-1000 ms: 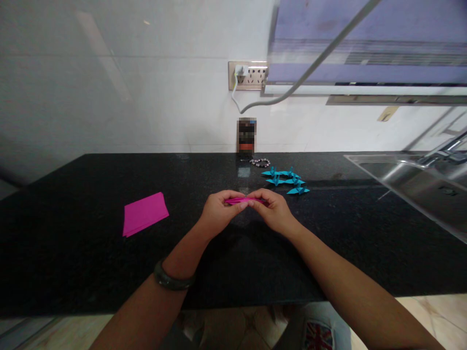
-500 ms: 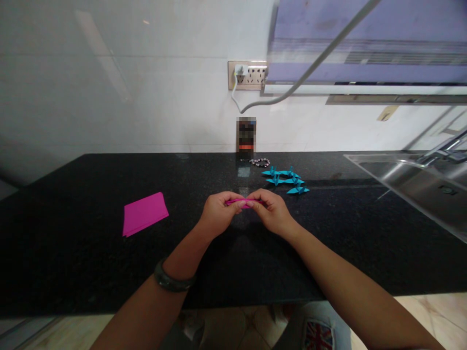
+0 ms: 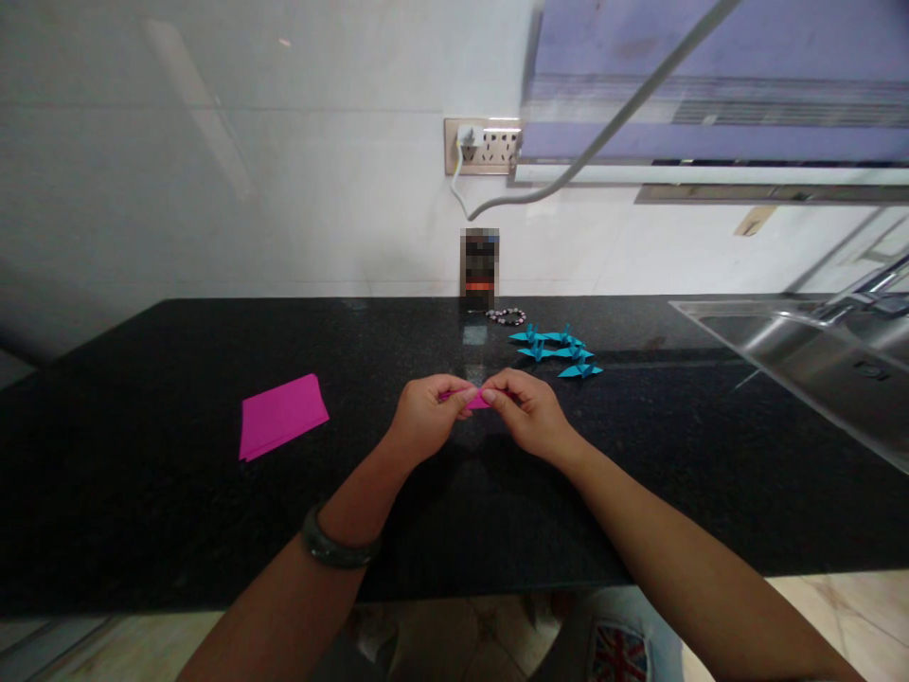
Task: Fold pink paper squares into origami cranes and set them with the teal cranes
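Observation:
Between my two hands is a small folded piece of pink paper (image 3: 478, 402), held just above the dark countertop. My left hand (image 3: 428, 412) pinches its left end between thumb and fingers. At the right end, my right hand (image 3: 529, 407) grips it the same way, with the thumb on the near side. Most of the paper is hidden behind the fingers, so its folded shape cannot be made out. Off to the left lies a stack of pink paper sheets (image 3: 284, 417). Several blue paper cranes (image 3: 580, 370) stand grouped beyond my right hand.
A phone-like object with a blurred screen (image 3: 479, 268) leans on the wall, a beaded strap (image 3: 507, 316) beside it. At right is a steel sink (image 3: 845, 379) with a faucet (image 3: 863, 294). A cable (image 3: 568, 175) hangs near the wall socket (image 3: 483, 147).
The pink paper has tilted between my fingers, so more of its near face shows below the thumbs. Both hands stay nearly in place, and the other things have not moved.

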A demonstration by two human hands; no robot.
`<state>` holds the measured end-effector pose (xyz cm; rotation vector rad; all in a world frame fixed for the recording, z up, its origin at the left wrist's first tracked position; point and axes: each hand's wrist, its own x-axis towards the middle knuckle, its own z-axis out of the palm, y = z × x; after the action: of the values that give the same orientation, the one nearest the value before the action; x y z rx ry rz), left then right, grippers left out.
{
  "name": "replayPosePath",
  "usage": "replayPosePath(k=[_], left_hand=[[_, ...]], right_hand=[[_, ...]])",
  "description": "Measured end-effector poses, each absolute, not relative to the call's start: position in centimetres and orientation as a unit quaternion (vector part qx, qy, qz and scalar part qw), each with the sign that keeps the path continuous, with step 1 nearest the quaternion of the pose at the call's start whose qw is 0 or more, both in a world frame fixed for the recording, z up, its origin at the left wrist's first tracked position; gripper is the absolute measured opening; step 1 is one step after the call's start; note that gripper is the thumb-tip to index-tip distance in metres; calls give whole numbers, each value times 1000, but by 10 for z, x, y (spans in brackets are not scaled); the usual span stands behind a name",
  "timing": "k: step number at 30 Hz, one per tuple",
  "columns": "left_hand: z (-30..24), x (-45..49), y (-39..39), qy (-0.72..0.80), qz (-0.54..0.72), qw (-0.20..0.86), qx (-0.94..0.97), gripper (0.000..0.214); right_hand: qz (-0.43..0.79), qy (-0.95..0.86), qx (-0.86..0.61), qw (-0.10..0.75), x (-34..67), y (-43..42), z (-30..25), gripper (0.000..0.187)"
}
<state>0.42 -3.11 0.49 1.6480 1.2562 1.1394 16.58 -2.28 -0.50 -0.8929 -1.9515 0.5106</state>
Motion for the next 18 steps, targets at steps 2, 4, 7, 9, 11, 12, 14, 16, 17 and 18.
replayPosePath(k=[2,4,7,9,11,12,14,16,17,18], left_hand=[[4,4,-31,490,438,365,660,21],[3,3,-32,487,429,346,678,20],[1,2,-31,484,415,312,704,20],[-1,1,-30,490,412,303,706,20],[-2,2,-29,498,414,323,690,21],[-3,2,-28,499,415,346,678,22],[-3,2,-27,495,413,397,653,23],[-3,3,-26,491,414,433,632,22],[-3,3,-26,490,417,443,624,21],[-2,4,-27,490,423,451,615,20]], right_hand=[[204,-795,-363,442,165,-24,-4,15],[200,-798,-365,436,163,-26,-4,15],[193,-795,-378,433,161,-27,-6,15],[196,-788,-391,434,160,-26,-8,15],[212,-776,-405,435,160,-24,-10,15],[223,-770,-411,434,160,-23,-11,15],[248,-759,-420,432,161,-21,-12,16],[272,-751,-423,428,162,-20,-13,17],[286,-747,-422,427,162,-20,-13,18],[301,-740,-421,429,162,-19,-13,19]])
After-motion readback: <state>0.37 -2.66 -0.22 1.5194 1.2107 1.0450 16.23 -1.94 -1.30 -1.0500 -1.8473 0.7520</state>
